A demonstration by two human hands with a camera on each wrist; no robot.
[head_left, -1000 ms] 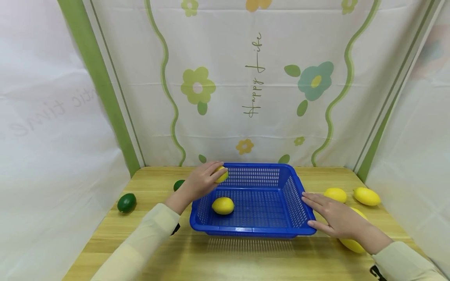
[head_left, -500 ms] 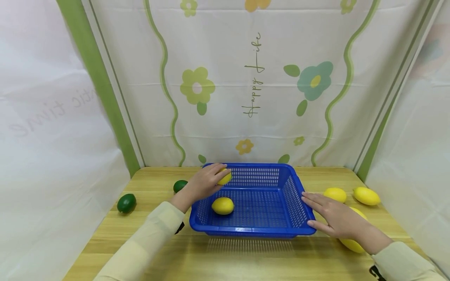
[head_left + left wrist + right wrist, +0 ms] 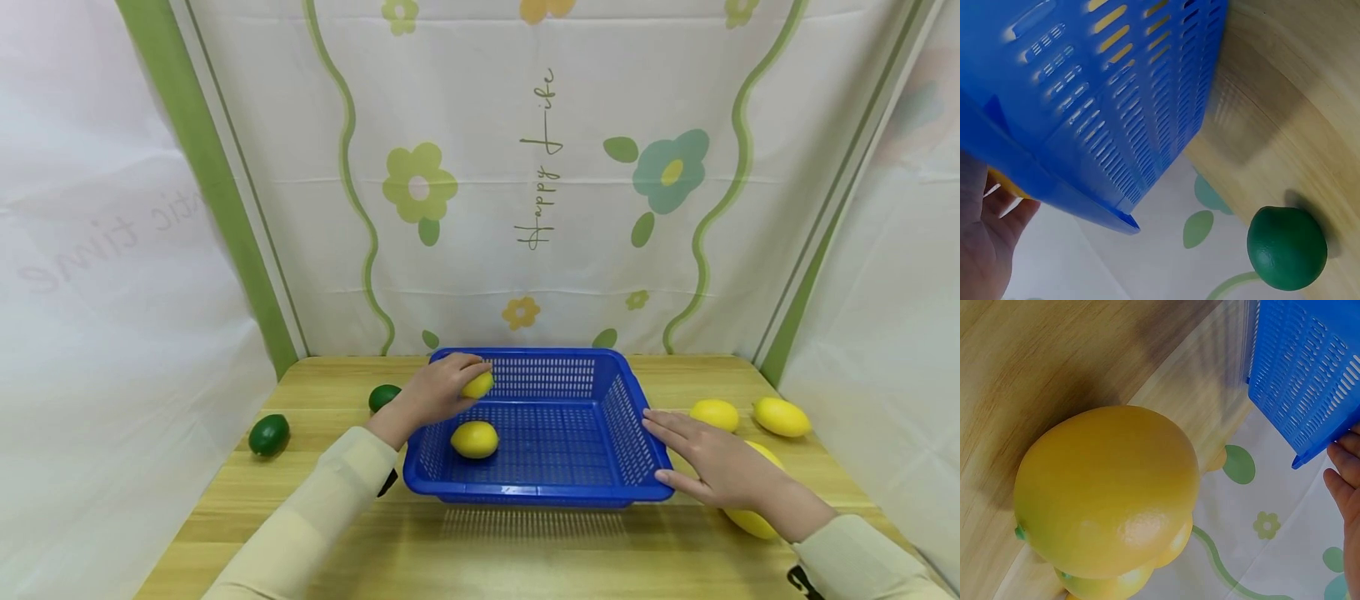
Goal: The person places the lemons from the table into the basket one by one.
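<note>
Floral white cloth (image 3: 465,275) hangs behind a wooden surface (image 3: 525,567). Between the curled fingers of the left hand (image 3: 435,390) is the held lemon (image 3: 478,385), gripped at the basket's far left corner; whether it touches the wall is hidden. Its skin looks smooth and firm, so it should handle as light, stiff, rather slippery and hardly fragile; a hold across its rounded middle, thumb opposite the fingers, seems safest. Nearer the person than those fingers, a second lemon (image 3: 475,440) lies inside the blue basket (image 3: 540,490), which looks like thin, light plastic that might flex, best steadied by its rim. There the right hand's (image 3: 716,461) fingers rest extended on the right side. Beyond and beneath that hand are yellow fruits (image 3: 781,417); left of the gripping fingers sit two green fruits (image 3: 269,435), one just beside the wrist. Compared with a second ago, the left hand and held lemon are slightly lower and further right, while the right hand and second lemon look unmoved.
</note>
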